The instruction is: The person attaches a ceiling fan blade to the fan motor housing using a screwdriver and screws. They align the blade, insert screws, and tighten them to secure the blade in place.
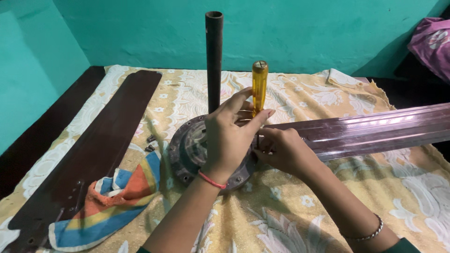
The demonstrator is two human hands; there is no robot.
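- left hand point(229, 136) wrapped around yellow screwdriver point(259, 84), held upright over fan motor point(187, 150)
- right hand point(283, 150) pinches screwdriver shaft low, just right of motor
- shiny fan blade point(375, 131) runs right from motor
- dark loose blade point(93, 145) left of motor, striped cloth point(112, 206) on it
- dark rod point(214, 61) rises from motor
- small screws point(150, 143) just left of motor

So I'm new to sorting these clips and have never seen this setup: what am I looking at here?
It is one picture from a camera worn on a person's head, looking down at their own bare hands. The left hand grips a yellow-handled screwdriver held upright; the right hand steadies its lower end. Beneath them sits a round ceiling fan motor with a dark upright rod, on a yellow floral cloth. One shiny blade lies by the motor; a loose brown blade, small screws and a striped rag lie to the left.
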